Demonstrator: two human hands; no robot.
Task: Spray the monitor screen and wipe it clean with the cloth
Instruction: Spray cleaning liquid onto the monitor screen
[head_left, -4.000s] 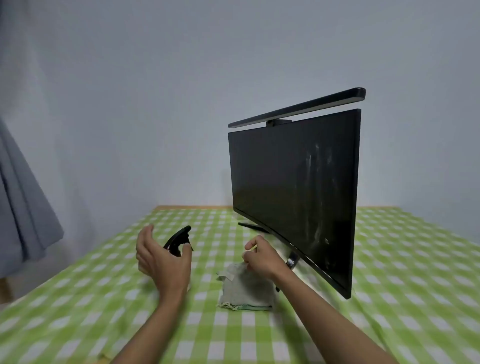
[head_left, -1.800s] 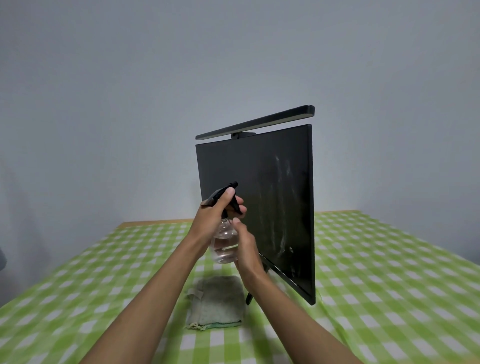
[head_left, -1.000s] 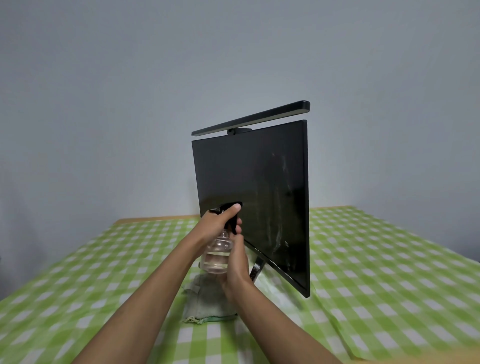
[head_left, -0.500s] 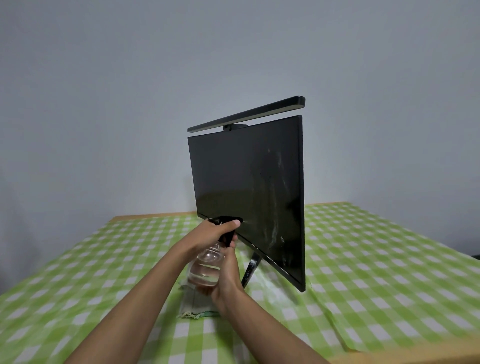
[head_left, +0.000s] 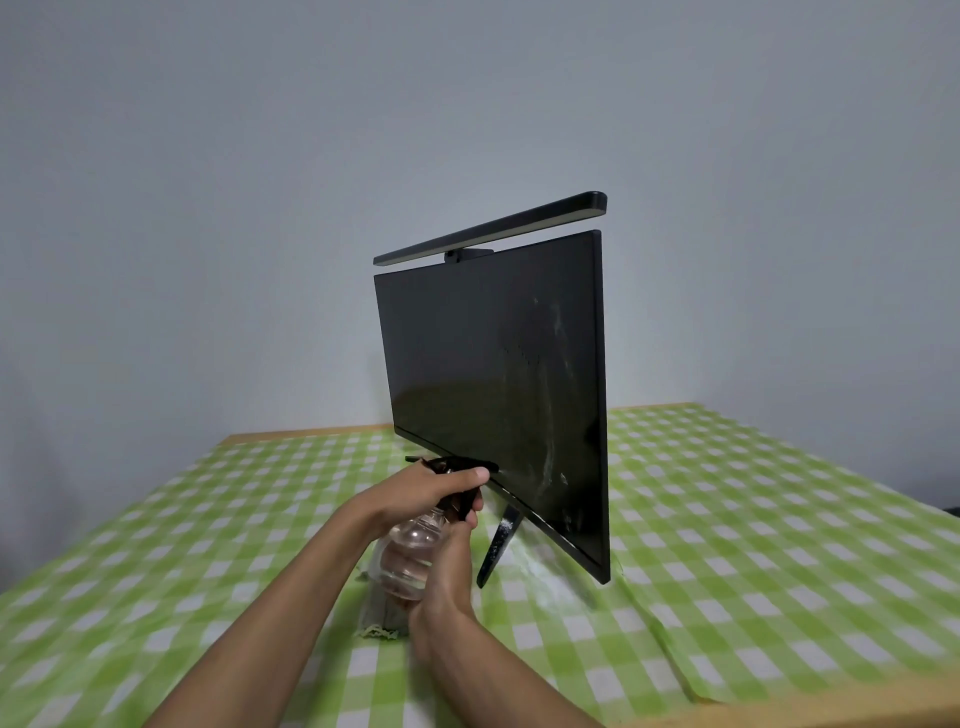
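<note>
- There is one monitor (head_left: 493, 395), one light bar (head_left: 491, 228) on its top edge, one spray bottle (head_left: 410, 558), one cloth (head_left: 382, 616) and two hands, all over one counter (head_left: 779, 545) with a green and white checked cover.
- The cloth is mostly hidden behind the bottle and the right wrist; only a grey strip with a frayed edge shows at the lower centre of the frame.
- The monitor stand is seen only as one thin leg (head_left: 498, 551) under the lower edge of the screen.
- The screen is dark, with pale streaks and small marks on its right part; what they are I cannot tell.
- The left hand (head_left: 421, 491) is closed around the black spray head of the bottle, with one finger stretched along the top of it.
- The right hand (head_left: 447, 577) is curled around the clear body of the bottle from the right side and from below.
- The bottle is upright between both hands, at the centre of the frame, and its nozzle points to the lower part of the screen, very near to it.
- The cloth lies on the counter just below the bottle and the hands, left of the monitor leg.
</note>
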